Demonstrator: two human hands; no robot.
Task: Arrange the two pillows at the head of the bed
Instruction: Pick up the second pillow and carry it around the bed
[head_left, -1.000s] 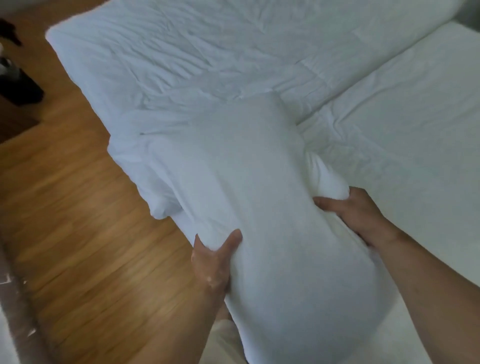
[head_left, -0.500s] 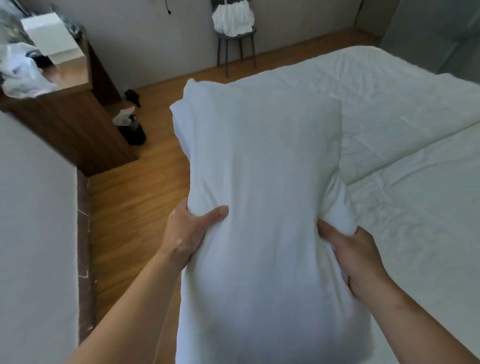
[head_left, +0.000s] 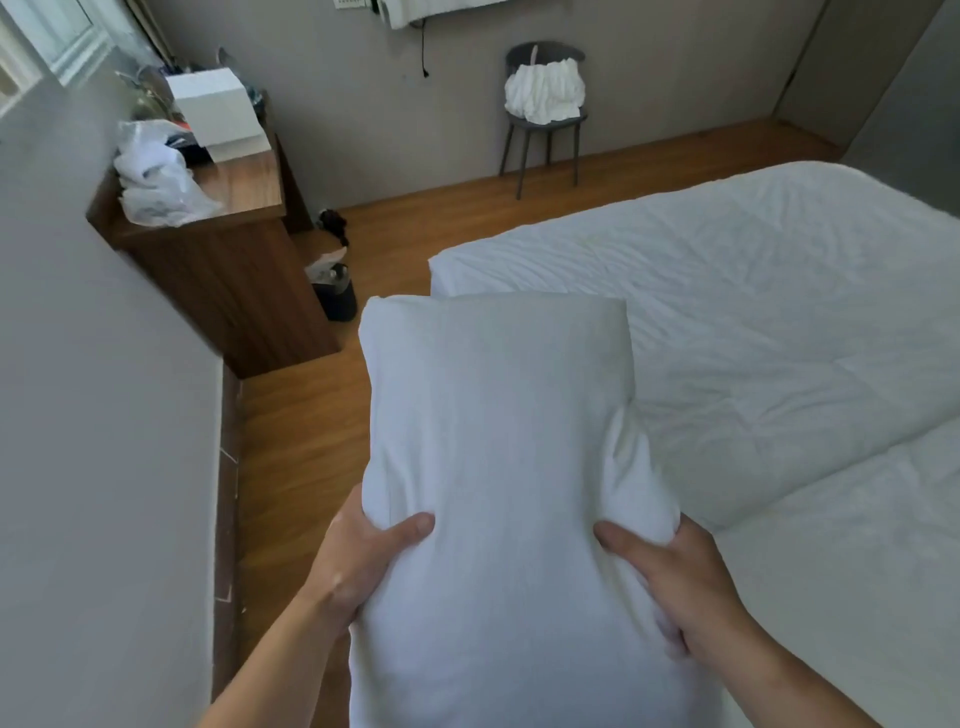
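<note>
A white pillow (head_left: 498, 441) is held upright in front of me, over the left edge of the bed (head_left: 753, 322). My left hand (head_left: 363, 556) grips its left side and my right hand (head_left: 680, 577) grips its right side, thumbs pressed into the front. The bed carries a white duvet folded back, with a bare white sheet (head_left: 857, 545) at the near right. Only this one pillow is in view.
A wooden floor (head_left: 296, 447) runs along the bed's left side. A wooden desk (head_left: 228, 270) with a white box and plastic bags stands at the left wall, a small dark bin (head_left: 335, 293) beside it. A grey chair (head_left: 543, 114) with white cloth is at the far wall.
The pillow has been lifted off the bed and held upright. My view has risen from the bed to the room, and both hands now grip lower on the pillow's sides.
</note>
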